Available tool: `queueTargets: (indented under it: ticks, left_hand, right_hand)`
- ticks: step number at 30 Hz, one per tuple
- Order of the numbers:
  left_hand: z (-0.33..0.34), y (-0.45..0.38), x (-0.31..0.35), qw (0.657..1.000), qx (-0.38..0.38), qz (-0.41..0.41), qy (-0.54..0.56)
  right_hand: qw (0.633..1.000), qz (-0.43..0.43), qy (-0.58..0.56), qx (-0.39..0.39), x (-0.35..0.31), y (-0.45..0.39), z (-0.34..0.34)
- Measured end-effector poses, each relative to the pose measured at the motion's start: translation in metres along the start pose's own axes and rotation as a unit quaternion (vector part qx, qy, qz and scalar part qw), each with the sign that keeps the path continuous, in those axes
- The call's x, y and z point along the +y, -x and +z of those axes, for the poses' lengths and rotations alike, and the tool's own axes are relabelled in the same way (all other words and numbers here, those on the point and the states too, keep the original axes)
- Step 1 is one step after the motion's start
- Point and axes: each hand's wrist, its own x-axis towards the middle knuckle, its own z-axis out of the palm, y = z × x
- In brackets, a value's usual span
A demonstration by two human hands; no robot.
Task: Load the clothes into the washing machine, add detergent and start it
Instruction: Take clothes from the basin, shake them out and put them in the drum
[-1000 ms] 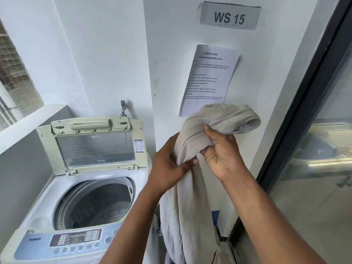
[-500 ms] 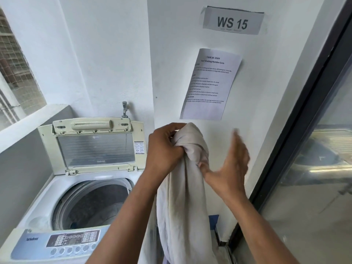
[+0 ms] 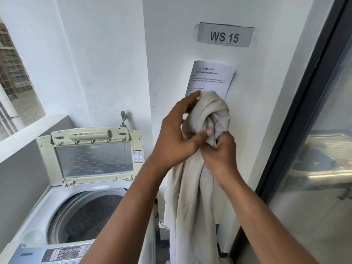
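Observation:
A long beige garment (image 3: pixel 192 202) hangs in front of the wall, bunched at its top. My left hand (image 3: pixel 177 138) holds the bunched top, fingers wrapped over it and thumb pressed into the folds. My right hand (image 3: pixel 221 155) grips the cloth just below the bunch. To the lower left stands a white top-loading washing machine (image 3: pixel 38 223) with its lid (image 3: pixel 91 155) raised and its dark drum (image 3: pixel 85 216) open. The control panel (image 3: pixel 62 254) runs along the bottom edge.
A grey ledge (image 3: pixel 22 134) and a netted window lie at the left. A tap (image 3: pixel 123 118) sticks out above the machine. A printed sheet (image 3: pixel 213 79) and a "WS 15" label (image 3: pixel 224 36) hang on the wall. A dark-framed glass door (image 3: pixel 304 103) fills the right side.
My right hand, off the cloth half a second ago, has closed on the garment below the bunch. My left hand has shifted its hold on the top. The bunch sits higher against the sheet.

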Motion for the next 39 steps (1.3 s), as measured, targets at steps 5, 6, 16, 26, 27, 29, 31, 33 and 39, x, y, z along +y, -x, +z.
queueTargets:
  ticks: [5, 6, 16, 26, 27, 29, 31, 33, 39]
  left_hand:
    - [-0.003, 0.044, -0.031, 0.989, -0.06, -0.127, 0.039]
    - [-0.002, 0.05, -0.035, 0.986, -0.072, -0.148, 0.041]
    - [0.0, 0.044, -0.044, 0.985, 0.08, -0.149, 0.033]
    - [-0.012, 0.018, -0.042, 0.986, 0.081, -0.135, 0.051]
    - [-0.011, 0.014, -0.041, 0.986, 0.08, -0.133, 0.055]
    - [-0.007, 0.007, -0.036, 0.985, 0.084, -0.135, 0.068]
    - [0.0, -0.001, -0.03, 0.984, 0.087, -0.132, 0.082]
    - [0.007, -0.01, -0.024, 0.985, 0.084, -0.124, 0.088]
    - [0.031, -0.01, -0.02, 0.991, 0.063, -0.081, 0.087]
  right_hand:
    - [0.962, 0.067, -0.261, 0.049, -0.035, -0.018, 0.001]
    - [0.947, 0.085, -0.306, 0.054, -0.04, -0.023, 0.0]
    - [0.854, 0.281, -0.426, 0.099, -0.012, -0.019, -0.007]
    - [0.954, 0.298, 0.019, -0.024, 0.039, 0.032, -0.021]
    - [0.967, 0.247, -0.021, -0.059, 0.041, 0.032, -0.021]
    - [0.97, 0.161, -0.087, -0.161, 0.042, 0.035, -0.02]
    - [0.968, 0.1, -0.063, -0.221, 0.043, 0.041, -0.016]
    - [0.975, 0.07, -0.007, -0.21, 0.038, 0.048, -0.006]
    - [0.993, 0.103, 0.051, -0.014, 0.037, 0.048, 0.015]
